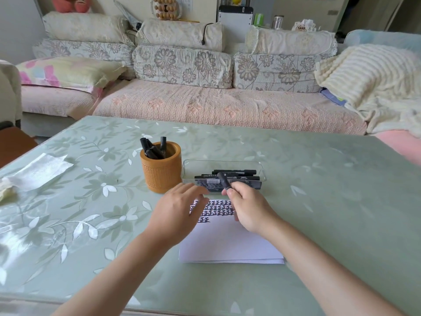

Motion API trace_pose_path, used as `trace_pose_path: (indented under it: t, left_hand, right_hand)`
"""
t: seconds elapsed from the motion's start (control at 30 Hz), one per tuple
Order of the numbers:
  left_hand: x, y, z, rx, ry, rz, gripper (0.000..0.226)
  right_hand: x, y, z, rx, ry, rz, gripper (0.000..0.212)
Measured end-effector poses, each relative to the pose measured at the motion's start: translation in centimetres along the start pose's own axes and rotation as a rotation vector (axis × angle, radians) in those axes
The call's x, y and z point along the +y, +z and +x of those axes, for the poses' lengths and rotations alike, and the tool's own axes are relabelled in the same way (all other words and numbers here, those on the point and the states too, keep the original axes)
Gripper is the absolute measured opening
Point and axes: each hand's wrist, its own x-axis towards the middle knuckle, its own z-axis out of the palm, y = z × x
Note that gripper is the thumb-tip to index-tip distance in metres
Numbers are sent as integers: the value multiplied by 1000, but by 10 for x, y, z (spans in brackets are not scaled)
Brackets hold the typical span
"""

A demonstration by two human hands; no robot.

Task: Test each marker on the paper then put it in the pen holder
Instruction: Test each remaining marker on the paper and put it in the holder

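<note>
My right hand (248, 208) grips a black marker (223, 180) whose end points up and away, just in front of a clear tray (262, 169) holding several black markers (234, 176). My left hand (180, 208) hovers with relaxed fingers over the left edge of the white paper (227, 242), holding nothing. Rows of black marks (216, 207) cover the paper's far end. An orange pen holder (161, 174) stands left of the tray with three black markers (153, 148) upright in it.
A crumpled white tissue (38, 171) lies at the table's left. The table (319, 201) has a green floral cover. A sofa (205, 103) with cushions and a cream blanket (376, 83) runs along the far side.
</note>
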Motion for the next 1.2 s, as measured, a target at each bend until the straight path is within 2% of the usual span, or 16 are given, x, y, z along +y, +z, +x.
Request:
trace_pose_path:
  t: [0.1,0.23,0.4,0.5,0.7,0.8,1.03,1.2]
  left_hand:
    - [-5,-2,2,22,40,50,28]
    - [-10,-1,0,-140,206,151,30]
    - [-9,-2,0,-164,206,171,22]
    - [-10,-1,-1,-221,197,202,30]
    - [-13,3,2,-307,77,94,46]
    - [-18,2,2,-303,35,20,45]
    - [-19,-12,8,-238,214,106,35]
    - [-19,-12,7,-283,137,23,44]
  right_hand:
    - [1,-7,-6,-105,-144,-345,20]
    - [-3,-9,-8,-214,-192,-499,18]
    - [-5,-9,-6,-271,-221,-468,22]
    - [-2,-9,-7,-286,-254,-530,22]
    - [4,-7,-4,-108,-452,-611,17]
    - [3,-6,-4,-55,-532,-650,14]
    - [-8,-6,-5,-242,-233,-460,25]
    - [0,-5,1,-156,-382,-510,21]
